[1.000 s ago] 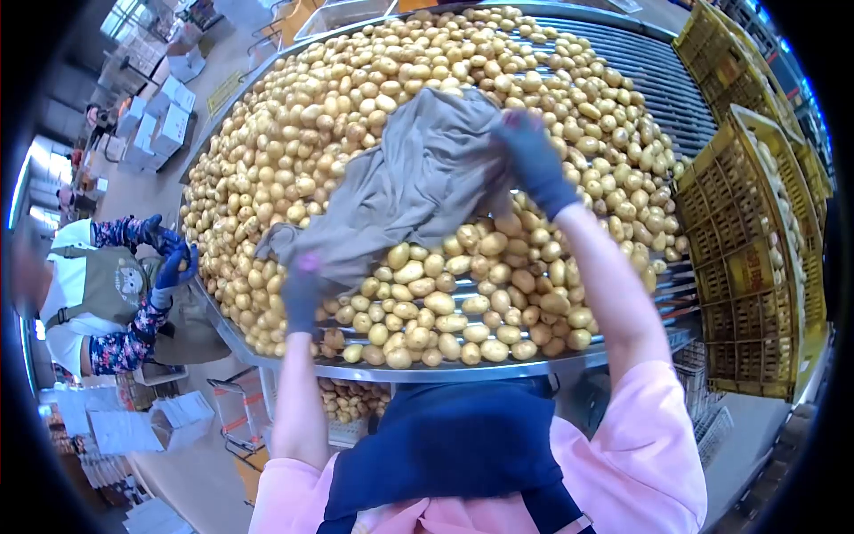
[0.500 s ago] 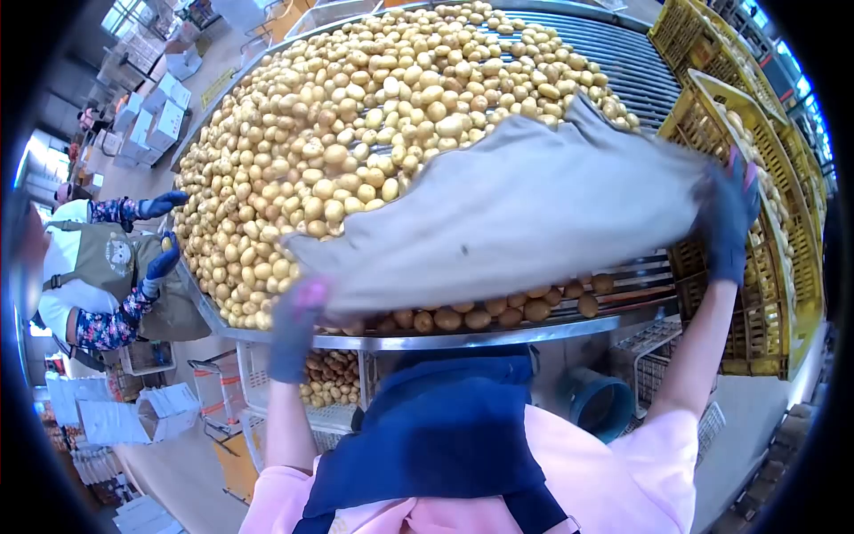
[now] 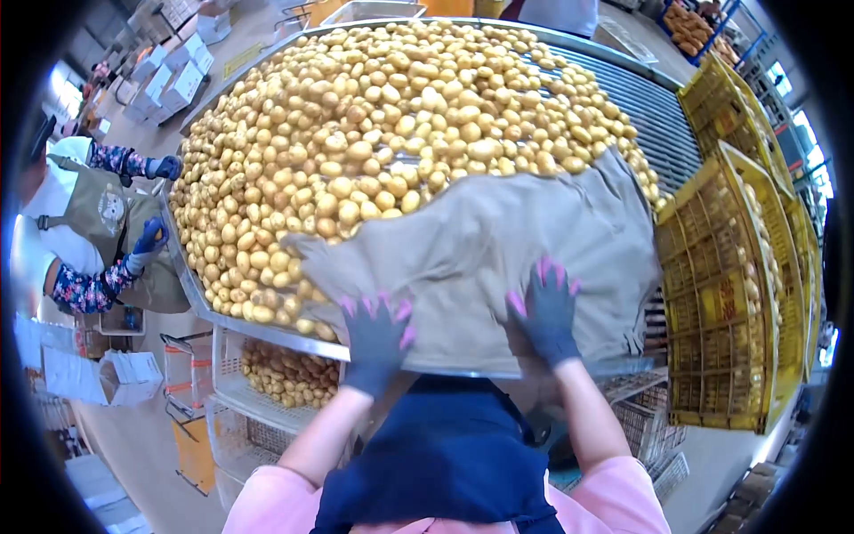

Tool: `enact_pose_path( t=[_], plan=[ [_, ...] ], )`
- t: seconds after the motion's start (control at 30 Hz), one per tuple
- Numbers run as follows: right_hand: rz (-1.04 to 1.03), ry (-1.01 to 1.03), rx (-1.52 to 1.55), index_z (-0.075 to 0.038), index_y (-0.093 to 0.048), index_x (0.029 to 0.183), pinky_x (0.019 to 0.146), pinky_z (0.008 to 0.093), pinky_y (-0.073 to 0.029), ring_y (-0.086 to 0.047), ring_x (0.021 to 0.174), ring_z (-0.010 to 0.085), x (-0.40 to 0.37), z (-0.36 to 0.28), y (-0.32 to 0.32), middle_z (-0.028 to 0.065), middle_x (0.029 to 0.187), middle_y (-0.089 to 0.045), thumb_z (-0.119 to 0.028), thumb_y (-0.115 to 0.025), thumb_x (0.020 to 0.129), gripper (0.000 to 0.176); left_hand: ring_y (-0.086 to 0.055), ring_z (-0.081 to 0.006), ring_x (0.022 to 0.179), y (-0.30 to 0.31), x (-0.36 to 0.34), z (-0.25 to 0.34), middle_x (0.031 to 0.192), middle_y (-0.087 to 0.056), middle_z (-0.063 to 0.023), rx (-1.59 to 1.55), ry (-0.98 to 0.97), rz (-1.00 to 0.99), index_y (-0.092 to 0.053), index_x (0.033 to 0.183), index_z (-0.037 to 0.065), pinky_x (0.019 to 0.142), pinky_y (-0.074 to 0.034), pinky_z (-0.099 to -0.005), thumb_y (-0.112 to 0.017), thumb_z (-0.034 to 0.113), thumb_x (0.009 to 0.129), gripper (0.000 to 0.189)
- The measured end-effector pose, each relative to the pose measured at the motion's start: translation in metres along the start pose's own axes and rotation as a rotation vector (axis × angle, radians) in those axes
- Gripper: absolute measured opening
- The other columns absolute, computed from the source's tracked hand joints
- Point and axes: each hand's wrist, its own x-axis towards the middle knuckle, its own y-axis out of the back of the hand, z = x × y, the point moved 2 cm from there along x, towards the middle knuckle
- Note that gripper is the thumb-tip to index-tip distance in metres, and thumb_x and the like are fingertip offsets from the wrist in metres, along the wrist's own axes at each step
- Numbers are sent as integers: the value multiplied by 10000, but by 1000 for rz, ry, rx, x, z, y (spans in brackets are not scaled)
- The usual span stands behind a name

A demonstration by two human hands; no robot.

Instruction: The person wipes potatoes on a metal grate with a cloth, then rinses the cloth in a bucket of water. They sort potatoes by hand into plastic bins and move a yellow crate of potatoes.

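A grey-brown cloth (image 3: 498, 240) lies spread over the near right part of the sorting table, with its far edge over some of the potatoes (image 3: 356, 125). My left hand (image 3: 375, 343), in a dark glove with pink fingertips, rests on the cloth's near left part, fingers spread. To its right, my right hand (image 3: 546, 311), gloved alike, lies on the cloth near the table's front edge, also with spread fingers. Neither hand grips anything. The cloth is wrinkled and hides what is under it.
Yellow crates (image 3: 721, 294) of potatoes stand at the right. Metal rollers (image 3: 614, 98) show at the back right. A co-worker's gloved hands (image 3: 151, 236) are at the table's left edge. A white crate (image 3: 233, 360) with potatoes is below the front edge.
The cloth, earlier stretched and raised between my hands, now lies down over the near rollers and potatoes. Both hands let go of it and moved closer together. The view has shifted slightly.
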Motion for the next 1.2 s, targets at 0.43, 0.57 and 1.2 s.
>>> enact_pose_path(
  t=[0.43,0.57,1.2],
  plan=[
    [-469,39,-150,-76,-566,1167,986,560,-255,-403,1211,315,237,-55,-48,180,1227,-507,-440,-499,862,479,-206,-505,1292,-47,203,-56,1465,-182,-238,-148,378,-303,-281,1419,303,999,-118,-697,-639,580,694,854],
    [-657,132,96,-114,-620,1099,798,410,-461,-587,971,213,364,-58,-78,104,984,-632,-365,-520,894,339,-322,-430,1271,-57,271,-117,1455,-232,-200,134,333,-58,-273,1424,260,994,-186,-676,-672,598,660,927],
    [-11,509,376,-56,-555,1134,931,434,-404,-459,1162,384,120,-97,-85,245,1223,-494,-222,-575,800,373,-282,-404,1300,-39,147,-107,1423,-347,-153,5,118,-38,-423,1359,181,971,-238,-615,-477,404,896,517]
  ],
)
